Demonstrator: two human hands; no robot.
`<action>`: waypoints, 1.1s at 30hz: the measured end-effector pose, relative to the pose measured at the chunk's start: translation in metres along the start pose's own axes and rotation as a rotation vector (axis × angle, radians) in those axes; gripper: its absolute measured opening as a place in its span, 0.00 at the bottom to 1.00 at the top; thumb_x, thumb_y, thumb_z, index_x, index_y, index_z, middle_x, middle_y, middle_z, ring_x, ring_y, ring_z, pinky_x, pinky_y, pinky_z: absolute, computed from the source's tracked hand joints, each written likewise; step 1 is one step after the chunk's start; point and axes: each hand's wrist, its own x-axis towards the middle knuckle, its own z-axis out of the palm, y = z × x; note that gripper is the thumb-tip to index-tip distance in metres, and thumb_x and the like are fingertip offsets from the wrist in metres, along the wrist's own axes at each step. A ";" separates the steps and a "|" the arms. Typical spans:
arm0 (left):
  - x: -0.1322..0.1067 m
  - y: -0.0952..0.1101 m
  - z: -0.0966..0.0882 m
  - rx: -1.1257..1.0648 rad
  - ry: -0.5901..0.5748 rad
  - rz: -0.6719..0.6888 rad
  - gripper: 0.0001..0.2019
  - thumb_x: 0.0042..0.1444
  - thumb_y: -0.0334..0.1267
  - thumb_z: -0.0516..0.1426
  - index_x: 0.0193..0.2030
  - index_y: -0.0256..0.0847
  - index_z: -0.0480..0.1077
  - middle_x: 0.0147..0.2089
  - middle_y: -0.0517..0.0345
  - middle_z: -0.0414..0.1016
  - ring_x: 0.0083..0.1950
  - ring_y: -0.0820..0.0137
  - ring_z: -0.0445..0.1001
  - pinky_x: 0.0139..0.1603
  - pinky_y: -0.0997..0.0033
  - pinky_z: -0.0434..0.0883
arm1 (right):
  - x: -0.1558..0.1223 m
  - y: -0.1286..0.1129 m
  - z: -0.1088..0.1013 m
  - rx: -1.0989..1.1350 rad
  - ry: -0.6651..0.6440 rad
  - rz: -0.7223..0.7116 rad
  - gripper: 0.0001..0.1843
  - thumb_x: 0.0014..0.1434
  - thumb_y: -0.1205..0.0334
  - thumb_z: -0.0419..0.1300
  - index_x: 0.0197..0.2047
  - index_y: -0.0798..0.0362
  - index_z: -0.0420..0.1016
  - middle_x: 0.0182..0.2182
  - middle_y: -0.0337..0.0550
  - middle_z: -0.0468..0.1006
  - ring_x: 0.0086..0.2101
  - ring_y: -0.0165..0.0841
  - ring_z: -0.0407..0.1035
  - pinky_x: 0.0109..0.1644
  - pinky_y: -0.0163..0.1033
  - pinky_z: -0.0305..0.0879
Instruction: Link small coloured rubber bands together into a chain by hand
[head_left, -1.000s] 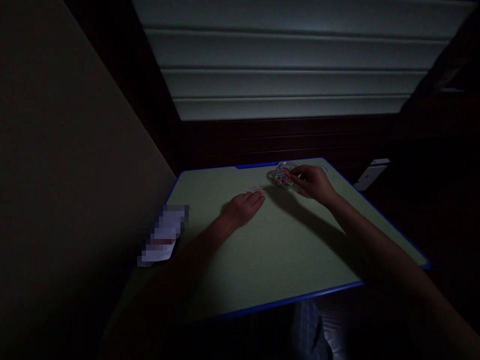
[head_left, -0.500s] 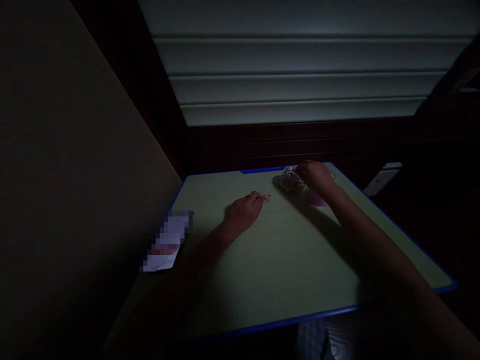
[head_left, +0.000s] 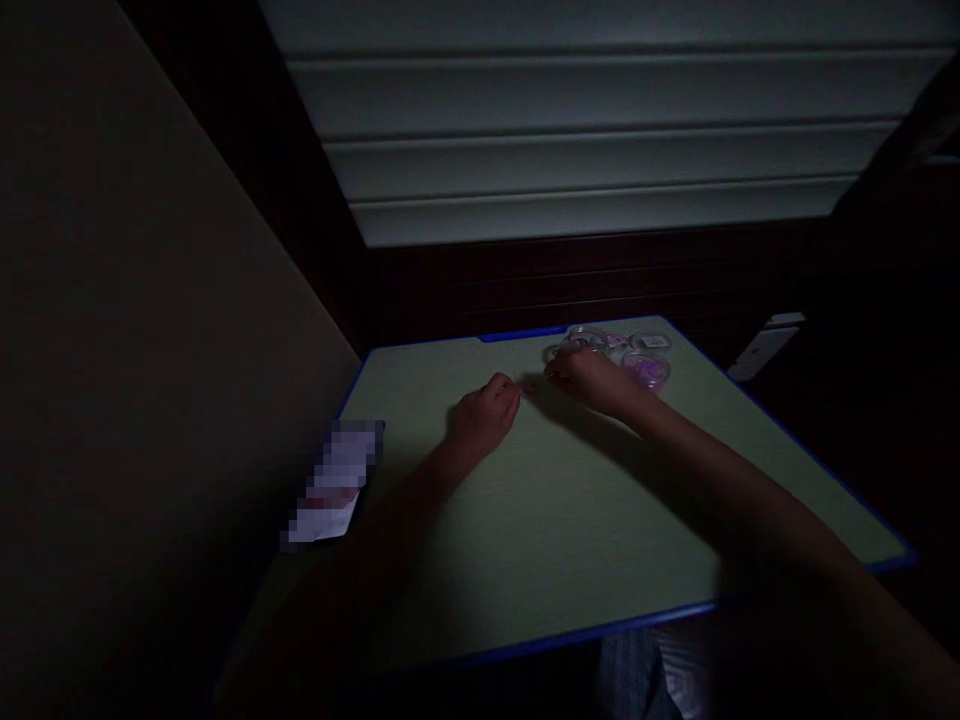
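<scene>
Above the middle of the pale green table, my left hand [head_left: 486, 412] is closed in a pinch. A small pinkish piece [head_left: 529, 389] pokes out at its fingertips, too dark to name. To its right, my right hand [head_left: 591, 380] is also pinched, its fingertips close to that piece. Whatever the right fingers hold, if anything, cannot be made out. Behind the right hand stands a clear round jar [head_left: 586, 333], partly covered by it. A clear tub with pink-purple bits [head_left: 646, 371] sits just beyond the right wrist.
A clear round lid [head_left: 651, 343] and a small pink item [head_left: 616, 341] lie by the jar. A phone-like slab with a blurred screen [head_left: 337, 485] rests at the left edge of the blue-rimmed table [head_left: 570, 540]. A wall rises on the left, and a white box [head_left: 766, 346] is off to the right.
My right hand has come away from the jar, moving left and nearer to my left hand. The tub and lid are now more exposed. My left hand has barely moved.
</scene>
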 end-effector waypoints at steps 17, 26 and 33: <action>0.001 0.002 0.001 0.017 -0.028 -0.005 0.13 0.64 0.38 0.44 0.44 0.43 0.69 0.43 0.56 0.70 0.36 0.74 0.71 0.33 0.74 0.65 | 0.001 -0.007 0.034 -0.093 -0.099 -0.004 0.23 0.66 0.54 0.40 0.47 0.53 0.74 0.40 0.51 0.76 0.38 0.36 0.71 0.39 0.36 0.58; 0.002 0.002 0.001 0.010 -0.050 0.004 0.14 0.64 0.39 0.44 0.44 0.43 0.69 0.43 0.56 0.69 0.36 0.74 0.71 0.33 0.74 0.66 | 0.001 -0.005 0.038 -0.101 -0.063 -0.035 0.21 0.65 0.58 0.42 0.42 0.57 0.74 0.39 0.54 0.76 0.36 0.35 0.71 0.37 0.35 0.57; 0.001 0.001 0.001 -0.008 -0.050 -0.004 0.13 0.63 0.39 0.44 0.44 0.43 0.69 0.43 0.56 0.69 0.36 0.74 0.71 0.34 0.74 0.67 | 0.007 0.015 0.031 0.353 -0.052 0.061 0.13 0.58 0.61 0.51 0.35 0.59 0.74 0.32 0.48 0.77 0.31 0.30 0.68 0.33 0.32 0.56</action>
